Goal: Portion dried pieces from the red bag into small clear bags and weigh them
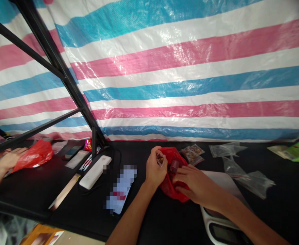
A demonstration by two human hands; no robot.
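Head view. My left hand [155,169] had a small clear plastic bag [160,158] of brown granular stuff pinched between thumb and fingers, up against the thin red plastic carrier bag [170,189]. Grip clamped on the clear bag. My right hand [196,183] lay over the red bag, fingers together, with a dark red item [174,166] showing in its folds just beside them. Couldn't tell if those fingers were clamped or only resting.

Handling, my read: both bags light, soft, slippery. Clear one was best held at its top edge, red one by gathered film. Contents looked loose, so spill risk.

Relative to the red bag: flat brown-filled sachets [191,153] just behind it, crumpled clear zip bags [248,180] off to its right, a bright green packet [292,152] farther right. White digital scale [217,226] sat below-right, with my right forearm over it, the one obstruction. Left of it: blurred phone [120,189], white power bank [95,172], all on a black tabletop [149,217]. Beyond the black steel frame [62,71], far left: a hand [9,160] and second red bag [34,154]. Reflection or co-worker, couldn't tell.
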